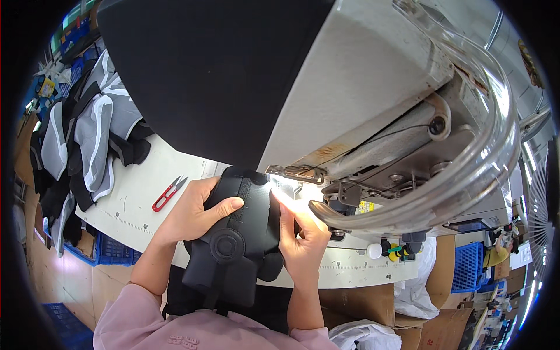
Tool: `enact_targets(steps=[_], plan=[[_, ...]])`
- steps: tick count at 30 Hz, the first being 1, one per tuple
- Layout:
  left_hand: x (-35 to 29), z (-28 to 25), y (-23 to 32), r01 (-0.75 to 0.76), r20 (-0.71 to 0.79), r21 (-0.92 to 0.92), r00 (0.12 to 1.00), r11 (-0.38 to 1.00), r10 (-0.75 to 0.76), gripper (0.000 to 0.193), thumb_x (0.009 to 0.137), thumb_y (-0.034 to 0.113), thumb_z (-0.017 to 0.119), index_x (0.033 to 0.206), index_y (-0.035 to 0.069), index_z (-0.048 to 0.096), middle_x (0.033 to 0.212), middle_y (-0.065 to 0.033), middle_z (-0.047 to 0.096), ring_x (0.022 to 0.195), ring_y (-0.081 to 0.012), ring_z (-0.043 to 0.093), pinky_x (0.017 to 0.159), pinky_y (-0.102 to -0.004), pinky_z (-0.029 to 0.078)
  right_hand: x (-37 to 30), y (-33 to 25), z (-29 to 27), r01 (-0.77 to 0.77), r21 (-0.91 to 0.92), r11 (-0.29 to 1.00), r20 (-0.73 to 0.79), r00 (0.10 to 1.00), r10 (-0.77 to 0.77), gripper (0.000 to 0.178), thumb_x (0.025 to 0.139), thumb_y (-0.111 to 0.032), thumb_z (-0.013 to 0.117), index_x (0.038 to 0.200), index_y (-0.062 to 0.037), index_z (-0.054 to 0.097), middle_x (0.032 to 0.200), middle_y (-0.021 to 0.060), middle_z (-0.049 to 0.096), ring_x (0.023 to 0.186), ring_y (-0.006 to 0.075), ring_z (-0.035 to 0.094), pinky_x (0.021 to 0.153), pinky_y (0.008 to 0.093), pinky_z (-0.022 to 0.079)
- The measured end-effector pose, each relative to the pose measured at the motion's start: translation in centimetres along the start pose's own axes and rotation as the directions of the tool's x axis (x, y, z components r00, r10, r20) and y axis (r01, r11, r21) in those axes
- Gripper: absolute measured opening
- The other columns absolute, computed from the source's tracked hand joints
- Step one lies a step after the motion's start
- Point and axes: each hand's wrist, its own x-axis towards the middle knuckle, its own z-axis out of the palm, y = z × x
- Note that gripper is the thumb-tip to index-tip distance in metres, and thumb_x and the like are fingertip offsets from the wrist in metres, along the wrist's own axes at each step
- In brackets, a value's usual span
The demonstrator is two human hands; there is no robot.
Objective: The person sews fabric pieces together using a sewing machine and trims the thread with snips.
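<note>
A black padded piece [252,233] with a round stitched patch and a textured strip hangs over the table's front edge, its far end by the sewing machine [350,93]. My left hand [198,214] is closed around its left side, thumb lying on top next to the strip. At its right edge, my right hand [304,230] pinches the material, index finger reaching toward the lit area beneath the machine head. Bright glare there hides the fingertip and the exact stitching spot. The bottom of the piece rests near my lap.
Red-handled thread snips [169,193] lie on the white table [131,201] left of my left hand. Beyond them is a heap of grey and black padded pieces [93,134]. A clear curved tube [496,116] arcs around the machine's right side. Cardboard boxes [367,303] stand below right.
</note>
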Motion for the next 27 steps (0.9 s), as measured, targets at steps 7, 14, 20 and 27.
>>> enact_targets(steps=[7,14,20,27], plan=[[0.2,0.2,0.6,-0.063,-0.015,0.08,0.998,0.995,0.065,0.028,0.1,0.023,0.069,0.101,-0.005,0.067,0.077,-0.0022,0.067,0.07,-0.0071,0.058,0.063,-0.0262,0.049,0.0,-0.2,0.0,-0.012,-0.045,0.999,0.0,1.0,0.012,0.013,0.094,-0.001,0.071,0.107,0.0014,0.073,0.089,0.0099,0.072,0.068,0.0145,0.066,0.059,0.0298,0.049],[0.3,0.2,1.0,-0.038,-0.011,0.016,0.999,0.999,0.038,0.029,0.1,0.021,0.069,0.106,-0.006,0.068,0.08,-0.0032,0.068,0.072,-0.0071,0.058,0.065,-0.0264,0.05,0.0,-0.8,0.6,-0.055,-0.004,0.999,-0.045,0.998,0.054,0.022,0.094,0.002,0.069,0.114,-0.0021,0.075,0.088,0.0103,0.074,0.071,0.0162,0.063,0.065,0.0305,0.048],[0.6,-0.1,0.8,-0.029,0.023,-0.047,0.999,0.998,0.03,0.029,0.101,0.02,0.068,0.111,-0.007,0.067,0.085,-0.0029,0.07,0.076,-0.0066,0.058,0.069,-0.026,0.051,0.2,-1.2,0.8,0.039,-0.072,0.997,-0.06,0.997,-0.043,0.015,0.091,0.002,0.071,0.106,0.0,0.073,0.08,0.0122,0.068,0.062,0.0254,0.063,0.058,0.0366,0.047],[0.9,-0.9,-0.2,0.05,0.079,-0.136,0.996,0.989,-0.039,0.034,0.099,0.022,0.071,0.114,-0.008,0.067,0.09,-0.0062,0.072,0.082,-0.0096,0.06,0.075,-0.0292,0.052,-0.3,-0.9,0.5,-0.036,-0.046,0.998,-0.034,0.999,0.035,0.02,0.08,0.009,0.067,0.098,0.0018,0.071,0.076,0.0138,0.066,0.061,0.0291,0.061,0.059,0.0379,0.045]])
